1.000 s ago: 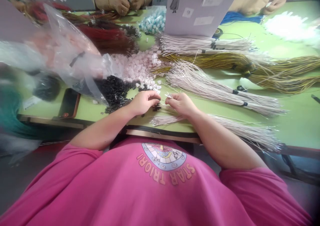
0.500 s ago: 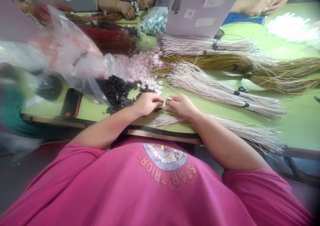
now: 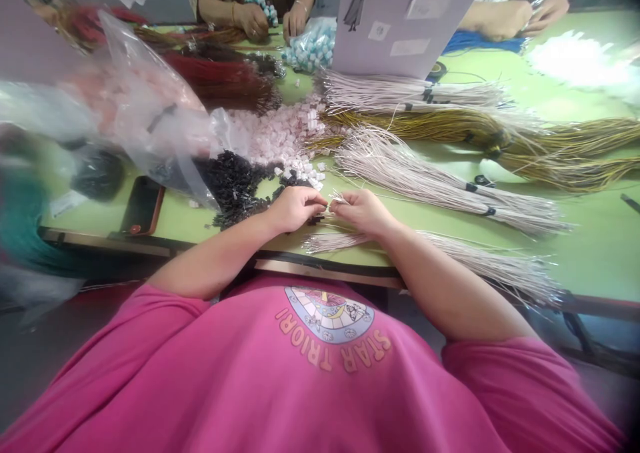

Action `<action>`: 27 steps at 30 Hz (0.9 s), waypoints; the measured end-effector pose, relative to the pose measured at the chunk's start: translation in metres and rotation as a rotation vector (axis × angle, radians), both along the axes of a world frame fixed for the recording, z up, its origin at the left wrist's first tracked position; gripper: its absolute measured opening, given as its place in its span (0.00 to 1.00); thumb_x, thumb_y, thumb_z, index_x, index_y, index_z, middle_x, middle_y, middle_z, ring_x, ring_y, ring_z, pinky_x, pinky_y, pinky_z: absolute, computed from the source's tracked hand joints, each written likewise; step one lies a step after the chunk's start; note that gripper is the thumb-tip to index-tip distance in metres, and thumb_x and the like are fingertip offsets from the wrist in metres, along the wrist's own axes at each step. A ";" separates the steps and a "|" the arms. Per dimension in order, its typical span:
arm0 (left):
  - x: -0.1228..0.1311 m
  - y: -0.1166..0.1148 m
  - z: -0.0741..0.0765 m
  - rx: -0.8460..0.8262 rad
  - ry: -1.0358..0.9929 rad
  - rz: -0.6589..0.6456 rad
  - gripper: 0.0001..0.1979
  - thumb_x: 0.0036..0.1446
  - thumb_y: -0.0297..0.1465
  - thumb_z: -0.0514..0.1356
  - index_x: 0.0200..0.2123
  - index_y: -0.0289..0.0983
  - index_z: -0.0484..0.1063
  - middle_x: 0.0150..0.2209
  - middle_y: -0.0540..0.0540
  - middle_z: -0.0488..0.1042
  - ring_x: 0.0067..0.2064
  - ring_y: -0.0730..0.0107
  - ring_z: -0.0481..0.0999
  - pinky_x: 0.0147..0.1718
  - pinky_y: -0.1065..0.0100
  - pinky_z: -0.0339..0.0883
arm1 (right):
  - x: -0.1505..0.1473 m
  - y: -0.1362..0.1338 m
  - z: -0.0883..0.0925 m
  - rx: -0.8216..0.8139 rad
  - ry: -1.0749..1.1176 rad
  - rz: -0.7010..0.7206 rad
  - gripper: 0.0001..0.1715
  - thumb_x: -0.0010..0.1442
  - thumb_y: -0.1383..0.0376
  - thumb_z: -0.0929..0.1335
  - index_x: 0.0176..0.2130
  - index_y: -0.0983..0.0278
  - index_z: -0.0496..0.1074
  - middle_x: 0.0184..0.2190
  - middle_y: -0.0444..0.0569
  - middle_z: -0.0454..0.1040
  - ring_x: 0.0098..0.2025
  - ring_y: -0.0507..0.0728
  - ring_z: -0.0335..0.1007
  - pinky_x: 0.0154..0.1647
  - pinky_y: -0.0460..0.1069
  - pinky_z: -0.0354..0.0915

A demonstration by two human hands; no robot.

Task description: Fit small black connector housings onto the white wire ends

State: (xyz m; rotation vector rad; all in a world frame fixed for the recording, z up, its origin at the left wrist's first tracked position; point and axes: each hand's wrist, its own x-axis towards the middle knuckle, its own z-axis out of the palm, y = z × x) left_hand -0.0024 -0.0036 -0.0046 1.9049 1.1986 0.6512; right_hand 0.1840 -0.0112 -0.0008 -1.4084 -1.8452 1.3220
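My left hand (image 3: 299, 207) is closed in a pinch at the front of the table, beside a heap of small black connector housings (image 3: 231, 185). Whatever sits between its fingertips is too small to make out. Almost touching it, my right hand (image 3: 364, 211) is closed on the ends of thin white wires (image 3: 338, 197). A bundle of white wires (image 3: 333, 242) lies under and in front of my right hand, running off to the right. Just beyond both hands are loose white connector housings (image 3: 300, 171), joining a pale pink heap (image 3: 273, 133).
White wire bundles (image 3: 440, 179) and a yellow-brown wire bundle (image 3: 450, 125) lie behind my right hand. Clear plastic bags (image 3: 150, 106) and a phone (image 3: 143, 205) are at left. A lilac divider (image 3: 385, 26) stands at the back. Co-workers' hands (image 3: 253, 21) work across the table.
My hands stay almost where they were, fingertips close together. Across the table, a co-worker's hand has come down to the bag of blue-and-white pieces.
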 end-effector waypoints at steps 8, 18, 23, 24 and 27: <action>0.001 0.000 0.000 0.185 0.036 -0.096 0.05 0.50 0.29 0.60 0.30 0.35 0.75 0.29 0.48 0.74 0.32 0.73 0.72 0.34 0.71 0.65 | -0.004 -0.002 -0.004 -0.002 -0.018 -0.003 0.18 0.50 0.55 0.63 0.20 0.66 0.61 0.17 0.39 0.50 0.22 0.46 0.45 0.22 0.45 0.44; -0.021 0.004 0.017 0.171 0.290 -0.192 0.10 0.52 0.32 0.58 0.37 0.38 0.75 0.37 0.46 0.76 0.38 0.69 0.73 0.42 0.68 0.64 | 0.000 0.002 0.000 0.069 -0.028 0.050 0.16 0.50 0.56 0.64 0.25 0.67 0.71 0.22 0.42 0.63 0.27 0.49 0.56 0.30 0.45 0.55; -0.061 0.033 0.029 0.091 0.514 0.100 0.11 0.52 0.34 0.56 0.35 0.38 0.76 0.35 0.45 0.76 0.35 0.65 0.73 0.41 0.63 0.64 | 0.008 0.006 -0.002 -0.019 0.070 -0.077 0.14 0.45 0.59 0.69 0.29 0.66 0.74 0.28 0.46 0.72 0.31 0.52 0.65 0.36 0.48 0.60; -0.066 0.039 0.028 0.053 0.554 0.123 0.11 0.52 0.35 0.56 0.35 0.38 0.76 0.34 0.45 0.76 0.34 0.65 0.72 0.39 0.63 0.64 | 0.009 0.006 -0.002 -0.078 0.086 -0.091 0.14 0.43 0.60 0.70 0.30 0.66 0.75 0.27 0.45 0.73 0.30 0.52 0.66 0.35 0.48 0.61; -0.071 0.049 0.019 -0.014 0.611 0.114 0.11 0.49 0.35 0.58 0.35 0.38 0.75 0.34 0.44 0.75 0.33 0.65 0.72 0.37 0.64 0.64 | 0.011 0.007 0.000 -0.199 0.179 -0.100 0.14 0.41 0.62 0.71 0.31 0.66 0.75 0.24 0.44 0.73 0.27 0.51 0.66 0.33 0.48 0.62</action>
